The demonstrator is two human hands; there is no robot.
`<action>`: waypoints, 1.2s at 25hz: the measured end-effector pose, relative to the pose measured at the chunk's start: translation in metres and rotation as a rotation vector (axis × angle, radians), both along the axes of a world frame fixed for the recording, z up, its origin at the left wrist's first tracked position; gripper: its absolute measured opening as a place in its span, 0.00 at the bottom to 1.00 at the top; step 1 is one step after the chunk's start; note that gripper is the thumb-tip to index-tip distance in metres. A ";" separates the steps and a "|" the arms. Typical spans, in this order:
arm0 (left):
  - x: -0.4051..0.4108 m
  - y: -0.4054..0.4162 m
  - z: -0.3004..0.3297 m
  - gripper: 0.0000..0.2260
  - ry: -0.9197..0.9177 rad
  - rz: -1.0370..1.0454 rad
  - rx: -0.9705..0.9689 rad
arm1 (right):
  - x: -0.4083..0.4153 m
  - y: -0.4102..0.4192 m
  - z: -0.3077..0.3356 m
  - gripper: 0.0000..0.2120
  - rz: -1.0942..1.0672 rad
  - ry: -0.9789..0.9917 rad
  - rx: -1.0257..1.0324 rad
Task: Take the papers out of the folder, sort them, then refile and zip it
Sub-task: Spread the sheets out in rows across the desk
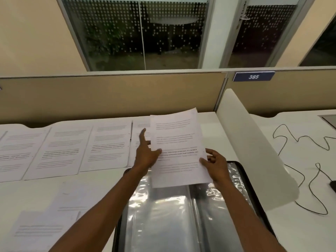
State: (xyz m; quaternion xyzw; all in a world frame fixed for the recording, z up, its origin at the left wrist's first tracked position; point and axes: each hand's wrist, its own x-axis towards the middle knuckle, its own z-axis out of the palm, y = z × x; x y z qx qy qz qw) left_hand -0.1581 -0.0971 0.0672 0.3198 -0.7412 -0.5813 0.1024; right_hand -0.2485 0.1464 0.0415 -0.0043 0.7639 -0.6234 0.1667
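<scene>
Open on the desk, the folder lies beneath both hands; left hand and right hand pinch a paper sheet between them.

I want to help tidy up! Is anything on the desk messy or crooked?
Mostly neat: the row of papers lies side by side along the desk's back. Nearer the person, loose sheets overlap crookedly. To the right, a black cable squiggles across the next desk.

Even indoor light is being cast from overhead. Glare is being thrown off the folder's plastic sleeves; soft shadows are being laid beside them. Edges are being bowed by wide-angle distortion, and print is being blurred.
</scene>
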 end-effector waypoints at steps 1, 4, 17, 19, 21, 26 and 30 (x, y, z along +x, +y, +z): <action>-0.012 0.009 -0.008 0.38 -0.033 -0.071 -0.068 | -0.018 0.006 -0.003 0.17 -0.028 0.008 0.016; -0.042 0.033 -0.025 0.28 -0.139 -0.207 -0.263 | -0.066 0.019 -0.014 0.16 -0.094 0.018 0.085; -0.109 0.062 -0.071 0.16 -0.174 -0.322 -0.494 | -0.152 0.014 -0.064 0.22 -0.019 0.125 0.346; -0.108 0.058 -0.083 0.17 -0.212 -0.388 -0.590 | -0.150 0.013 -0.068 0.26 0.022 0.128 0.358; -0.108 0.054 -0.089 0.17 -0.221 -0.394 -0.612 | -0.148 0.012 -0.069 0.32 0.084 0.142 0.385; -0.108 0.055 -0.094 0.22 -0.231 -0.402 -0.627 | -0.134 0.012 -0.082 0.26 0.192 0.476 0.750; -0.103 0.054 -0.095 0.25 -0.236 -0.457 -0.648 | -0.131 0.012 -0.087 0.13 0.293 0.576 0.901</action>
